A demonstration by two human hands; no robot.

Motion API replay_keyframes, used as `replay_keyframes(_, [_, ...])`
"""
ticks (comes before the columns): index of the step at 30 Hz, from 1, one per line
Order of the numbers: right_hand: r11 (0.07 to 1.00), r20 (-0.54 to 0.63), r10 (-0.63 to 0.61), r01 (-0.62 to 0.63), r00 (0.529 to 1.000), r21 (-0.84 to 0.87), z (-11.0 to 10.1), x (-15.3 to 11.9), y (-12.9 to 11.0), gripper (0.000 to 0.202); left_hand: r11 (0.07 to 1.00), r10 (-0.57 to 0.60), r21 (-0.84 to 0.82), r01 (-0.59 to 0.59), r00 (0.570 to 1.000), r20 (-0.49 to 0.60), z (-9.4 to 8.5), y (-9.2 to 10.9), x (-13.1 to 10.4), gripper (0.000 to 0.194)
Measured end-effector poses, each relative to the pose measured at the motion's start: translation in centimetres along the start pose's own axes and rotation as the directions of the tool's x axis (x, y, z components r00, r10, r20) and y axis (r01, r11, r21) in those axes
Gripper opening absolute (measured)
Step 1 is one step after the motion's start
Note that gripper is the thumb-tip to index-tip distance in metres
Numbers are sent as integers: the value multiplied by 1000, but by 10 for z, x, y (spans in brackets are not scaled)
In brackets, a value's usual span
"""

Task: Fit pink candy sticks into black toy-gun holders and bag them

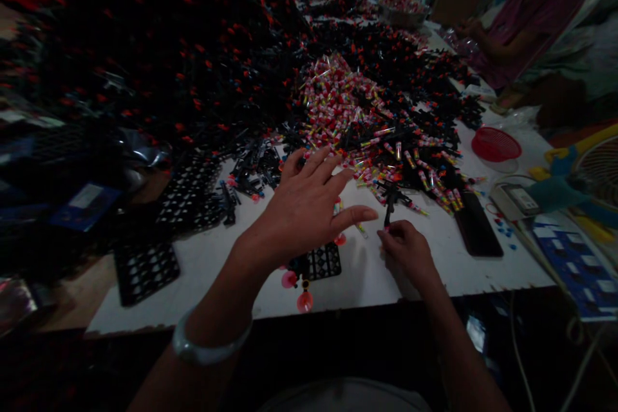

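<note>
My left hand [309, 206] hovers palm down over the table, fingers spread and thumb stretched to the right, holding nothing I can see. Between the closed thumb and fingers of my right hand [409, 250] is the lower end of a small black toy gun [391, 196]. Partly hidden beneath my left hand lies a black tray with holes [326, 262]. Red-orange round pieces, one of them a disc [304, 300], sit by the tray near the front edge. Beyond my hands spreads a heap of small pink and yellow tubes [333, 96].
A huge pile of black toy guns with orange tips [193, 64] fills the left and back. More perforated trays [147, 273] lie left. To the right are a phone [477, 225], red basket [496, 144], fan [601, 164] and blue card [577, 267]. Another person [526, 32] sits back right.
</note>
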State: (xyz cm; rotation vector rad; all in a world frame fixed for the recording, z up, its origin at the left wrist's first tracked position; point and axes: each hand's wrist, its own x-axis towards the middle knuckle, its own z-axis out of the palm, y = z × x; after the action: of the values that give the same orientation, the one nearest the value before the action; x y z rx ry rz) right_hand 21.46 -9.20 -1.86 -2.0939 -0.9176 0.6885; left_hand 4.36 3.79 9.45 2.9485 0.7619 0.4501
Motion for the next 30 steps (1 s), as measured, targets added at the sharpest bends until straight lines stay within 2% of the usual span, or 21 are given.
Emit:
replay_keyframes(3, [944, 127, -46, 2, 991, 329, 20, -15, -8, 26, 1000, 16, -18, -16, 1000, 15, -2, 1, -2, 75])
replay_keyframes(5, [892, 188, -130, 32, 973, 452, 42, -25, -11, 22, 1000, 1, -20, -1, 1000, 10, -1, 2, -2, 72])
replay_keyframes(7, [861, 193, -193, 72, 962, 503, 62, -33, -13, 20, 1000, -10, -20, 10, 1000, 3, 0, 2, -1, 64])
replay_keyframes(9, [886, 153, -240, 151, 959, 439, 76, -35, -15, 18, 1000, -16, -14, 16, 1000, -1, 1, 3, -1, 57])
replay_keyframes(12, [930, 115, -336, 310, 935, 198, 82, -35, -23, 18, 1000, -17, -1, 17, 1000, 5, 2, 2, -2, 49])
replay_keyframes(15, [942, 146, -325, 334, 934, -37, 86, -40, -34, 24, 1000, -14, -3, 14, 1000, 10, 1, 1, -3, 46])
replay_keyframes(18, [928, 176, -295, 325, 939, -182, 97, -50, -43, 26, 1000, 0, -23, 0, 1000, 4, 0, 1, -3, 56])
replay_keyframes(21, [893, 188, -380, 412, 906, -180, 102, -53, -45, 30, 1000, 9, -28, -9, 1000, -5, -1, 2, -2, 68])
replay_keyframes(23, [879, 200, -431, 459, 880, -126, 93, -44, -40, 29, 1000, 1, -19, -1, 1000, -10, 0, 2, -2, 68])
replay_keyframes(26, [876, 98, -465, 474, 880, -95, 55, -12, -21, 20, 1000, 3, -3, -3, 1000, -21, 1, 1, -3, 63])
replay_keyframes(27, [887, -32, -444, 435, 895, -157, 37, 2, -13, 18, 1000, 9, 0, -9, 1000, -24, 1, 0, -3, 61])
replay_keyframes(29, [891, -277, -374, 260, 885, -372, 1, 31, 3, 23, 1000, 16, 4, -16, 1000, -27, 2, 0, -3, 58])
replay_keyframes(30, [872, -307, -327, 159, 894, -464, -15, 44, 11, 24, 1000, 14, 5, -14, 1000, -25, 2, -1, -3, 57])
